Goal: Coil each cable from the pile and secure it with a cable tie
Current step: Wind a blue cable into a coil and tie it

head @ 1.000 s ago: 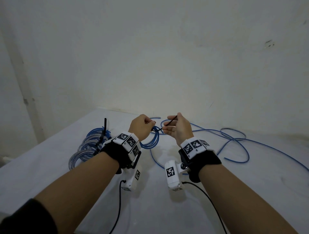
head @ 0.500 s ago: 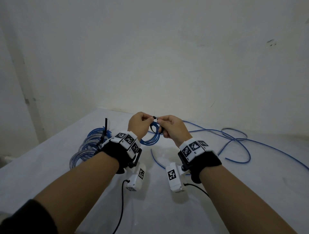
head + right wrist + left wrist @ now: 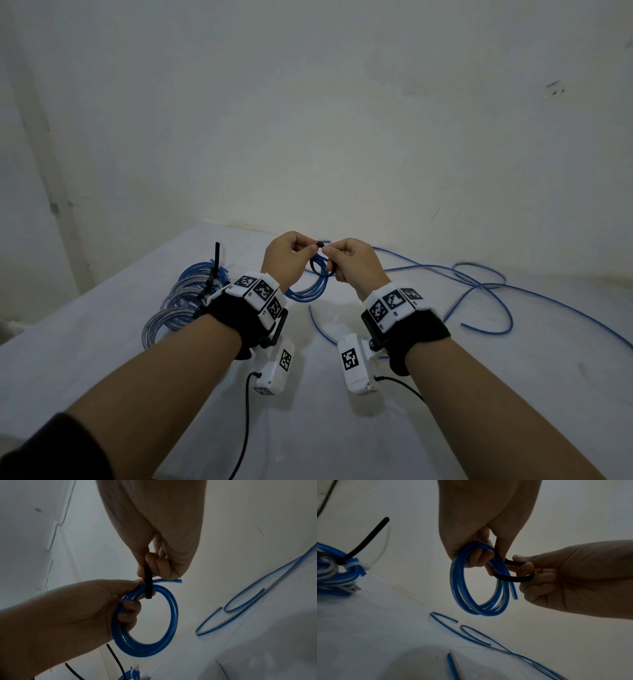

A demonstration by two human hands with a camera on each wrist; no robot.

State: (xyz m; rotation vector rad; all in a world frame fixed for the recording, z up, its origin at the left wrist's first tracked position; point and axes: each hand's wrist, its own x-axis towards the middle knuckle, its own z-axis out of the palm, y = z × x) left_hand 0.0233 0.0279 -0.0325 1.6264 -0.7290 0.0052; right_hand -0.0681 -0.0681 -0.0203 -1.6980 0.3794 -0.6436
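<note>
A white table (image 3: 102,359) runs back to a bare white wall (image 3: 342,102), and both forearms reach over it from the near edge, each wrist wrapped in a black band carrying white marker blocks. Above the table's middle the left hand (image 3: 284,258) holds a small blue coil (image 3: 308,291) clear of the surface, fingers hooked through the ring and thumb closed over its top. The right hand (image 3: 352,263) is just beside it, almost touching, its thumb and fingertips pinched on a black tie (image 3: 511,578) that loops round the strands at the top of the coil; the tie's head shows as a dark nub between the two thumbs. From the right wrist view the tie crosses the strands as one upright black band, and a short cut end of the cable sticks out past it. The coil hangs as a round ring of several turns of blue tubing with a pale, clear streak along it. To the left, past the left wrist, lie tied coils (image 3: 185,298) stacked on the table, a black tie tail standing up from them and a white tie round one in the left wrist view. To the right and farther back, loose cable (image 3: 479,291) sprawls in wide curves toward the wall, with cut ends lying apart.
</note>
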